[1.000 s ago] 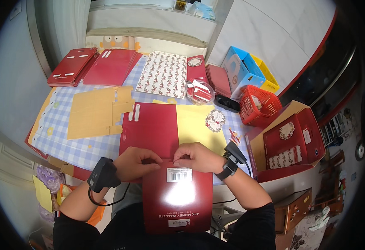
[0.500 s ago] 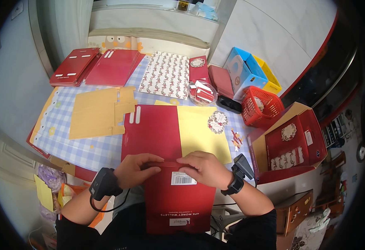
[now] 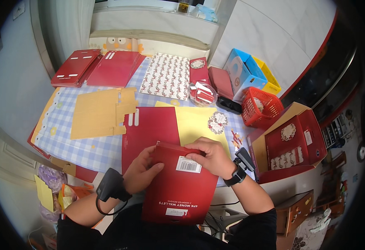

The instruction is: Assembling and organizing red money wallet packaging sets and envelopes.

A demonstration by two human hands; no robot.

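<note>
A flat dark red cardboard packet [image 3: 178,187] with a white barcode sticker lies tilted over the table's near edge, above my lap. My left hand [image 3: 143,171] grips its left edge, thumb on top. My right hand [image 3: 209,156] holds its upper right corner beside the sticker. Both wrists wear black bands. Under the packet lie a flat red card sheet [image 3: 149,127] and a yellow sheet [image 3: 195,121].
The checked tablecloth [image 3: 95,152] carries tan die-cut cardboard [image 3: 99,112], stacks of red card [image 3: 95,66], patterned paper [image 3: 166,75], a clear tub of red tags [image 3: 202,93], a red basket [image 3: 259,108] and blue and yellow bins [image 3: 249,73]. An open carton of red packets [image 3: 291,141] stands right.
The red packet has turned and tilted, its top edge now raised at the left. Both hands shifted along its upper edge; the glare on its face is gone.
</note>
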